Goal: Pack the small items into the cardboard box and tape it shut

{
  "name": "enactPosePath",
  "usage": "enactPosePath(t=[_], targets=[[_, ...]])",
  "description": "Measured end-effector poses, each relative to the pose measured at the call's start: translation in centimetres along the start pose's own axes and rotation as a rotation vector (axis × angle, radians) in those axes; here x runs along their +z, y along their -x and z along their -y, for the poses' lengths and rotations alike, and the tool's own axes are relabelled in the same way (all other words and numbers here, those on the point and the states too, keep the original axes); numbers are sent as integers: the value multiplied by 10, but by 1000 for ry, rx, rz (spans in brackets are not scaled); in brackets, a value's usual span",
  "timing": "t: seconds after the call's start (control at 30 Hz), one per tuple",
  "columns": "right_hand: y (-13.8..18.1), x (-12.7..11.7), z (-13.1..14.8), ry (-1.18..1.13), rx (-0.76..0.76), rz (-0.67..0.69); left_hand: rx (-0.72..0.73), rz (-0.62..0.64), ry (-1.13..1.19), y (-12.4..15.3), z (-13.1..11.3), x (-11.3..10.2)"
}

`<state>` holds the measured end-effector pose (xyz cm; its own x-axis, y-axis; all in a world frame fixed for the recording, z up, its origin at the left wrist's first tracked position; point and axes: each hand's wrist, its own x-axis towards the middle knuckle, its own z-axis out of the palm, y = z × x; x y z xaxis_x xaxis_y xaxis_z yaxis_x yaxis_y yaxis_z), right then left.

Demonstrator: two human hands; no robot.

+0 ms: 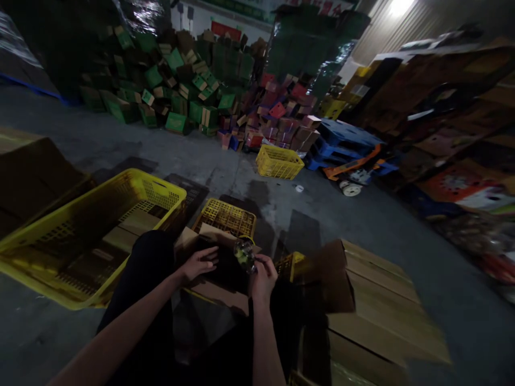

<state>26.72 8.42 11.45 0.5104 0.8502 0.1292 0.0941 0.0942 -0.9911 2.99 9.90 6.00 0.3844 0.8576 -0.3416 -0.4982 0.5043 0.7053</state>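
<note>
Between my knees stands an open cardboard box point(225, 297) with its flaps spread and a dark inside. My left hand point(200, 265) is over the box's left side, fingers stretched out and holding nothing. At the box's right side, my right hand point(263, 276) grips a small clear plastic pack point(244, 254) with something pale green in it; what exactly is inside is too dim to tell. A yellow crate point(225, 212) with a lattice surface lies just beyond the box.
A large yellow crate point(76, 236) holding small boxes point(137, 222) stands on my left. Cardboard boxes point(382, 300) are on my right. Farther off are a yellow basket point(279, 162), blue pallets point(346, 136), an orange pallet jack point(354, 169) and heaped green cartons point(177, 122).
</note>
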Motion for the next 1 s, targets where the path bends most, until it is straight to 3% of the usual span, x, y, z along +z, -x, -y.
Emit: enactPosePath(t=[0.2,0.37,0.5,0.8,1.0], targets=[[8,18,-7,-159,154,139,30,15,51,6,-10,13],[17,27,-4,-42,107,294,69,62,42,8,-12,15],[22,31,0,19,102,393,122,-61,-5,5,-10,13],[21,34,-4,-71,214,450,167,-288,52,-3,-9,9],[25,36,-5,-108,303,535,166,-287,30,0,-13,13]])
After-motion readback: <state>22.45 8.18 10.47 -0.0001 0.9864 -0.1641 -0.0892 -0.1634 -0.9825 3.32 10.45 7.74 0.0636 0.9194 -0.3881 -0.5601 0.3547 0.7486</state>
